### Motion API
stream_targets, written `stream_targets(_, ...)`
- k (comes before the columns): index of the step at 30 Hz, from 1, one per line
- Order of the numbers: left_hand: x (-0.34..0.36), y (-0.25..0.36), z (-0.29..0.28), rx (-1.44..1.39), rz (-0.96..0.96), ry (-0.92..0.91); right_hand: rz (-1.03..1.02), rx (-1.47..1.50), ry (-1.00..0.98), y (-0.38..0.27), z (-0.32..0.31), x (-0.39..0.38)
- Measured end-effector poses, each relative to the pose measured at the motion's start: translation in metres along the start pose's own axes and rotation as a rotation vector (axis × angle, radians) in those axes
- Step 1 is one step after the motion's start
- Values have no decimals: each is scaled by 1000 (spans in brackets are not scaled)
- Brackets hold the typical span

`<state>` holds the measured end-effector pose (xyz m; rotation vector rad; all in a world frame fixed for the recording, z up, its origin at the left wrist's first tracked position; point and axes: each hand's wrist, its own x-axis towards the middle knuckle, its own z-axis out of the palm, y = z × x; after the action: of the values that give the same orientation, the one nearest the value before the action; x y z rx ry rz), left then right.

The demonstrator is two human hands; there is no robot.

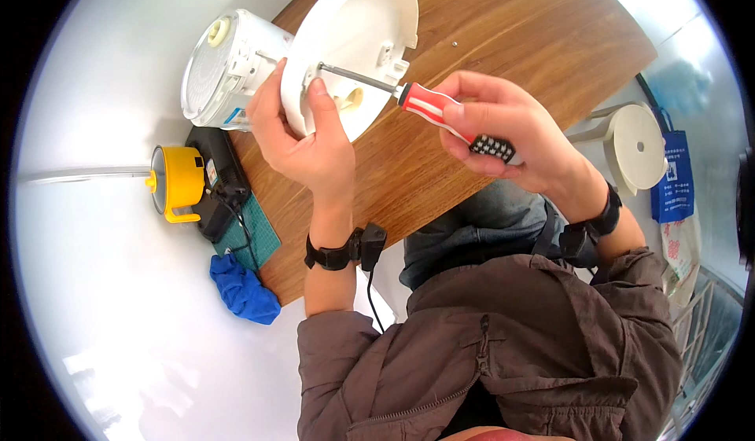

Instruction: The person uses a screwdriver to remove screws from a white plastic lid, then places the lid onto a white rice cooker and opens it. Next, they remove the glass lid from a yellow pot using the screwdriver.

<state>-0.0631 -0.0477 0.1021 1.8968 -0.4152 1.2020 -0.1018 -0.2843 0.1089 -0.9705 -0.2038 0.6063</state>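
Note:
My left hand (303,130) grips the rim of a white curved plastic cover (358,28), thumb inside and fingers behind it. The cover is tilted up above the wooden table, its hollow side toward my right. In my right hand (503,123) is a screwdriver (429,104) with a red, white and black star-patterned handle. Its metal shaft points left, and the tip meets the inside of the cover near my left thumb. Whether a screw sits under the tip is too small to tell. A tiny screw-like piece (454,44) lies on the table beyond my right hand.
A white round appliance body (236,71) stands at the table's left edge. Near it are a yellow pot-like container (179,183), a black device (220,166) with a cable, a green mat (255,233) and a blue cloth (244,288). At right are a white cylindrical part (629,146) and a blue bag (674,178).

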Motion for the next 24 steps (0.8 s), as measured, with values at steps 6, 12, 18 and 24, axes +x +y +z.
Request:
stream_targets(6,7,-5,2,170,125,-70,-69,-264,95,3,-3,8)
stream_targets(12,5,-1,0,255,120,-78,-863,-1366,402,26,0,17)
stream_targets(18,7,-1,-2,250,191,-141,97,186,-87,11,-15,18)
stream_targets(24,2,-10,-1,219,227,-148,104,204,-134,28,-22,24)
